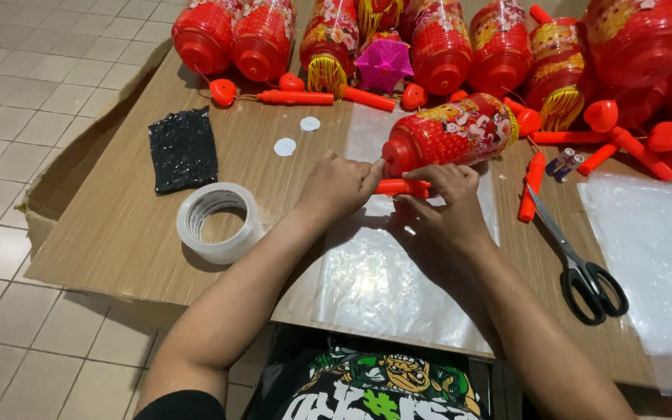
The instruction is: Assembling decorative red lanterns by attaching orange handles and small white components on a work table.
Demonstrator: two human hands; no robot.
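While we look down past our forearms, a clear plastic sheet lies nearest us on the wooden surface, with a roll of clear tape to its left and black-handled scissors to its right. Another plastic sheet covers the right edge. Our left hand and right hand meet just above the near sheet, fingers curled and pinched on an orange stick between them. Touching our fingertips just beyond, a red lantern lies on its side, its orange cap toward our left thumb. Farther left sit a black mat and two small white discs. Two small batteries and loose orange sticks lie to the right. At the far edge a row of red lanterns stands packed together, a pink parasol-shaped piece among them.
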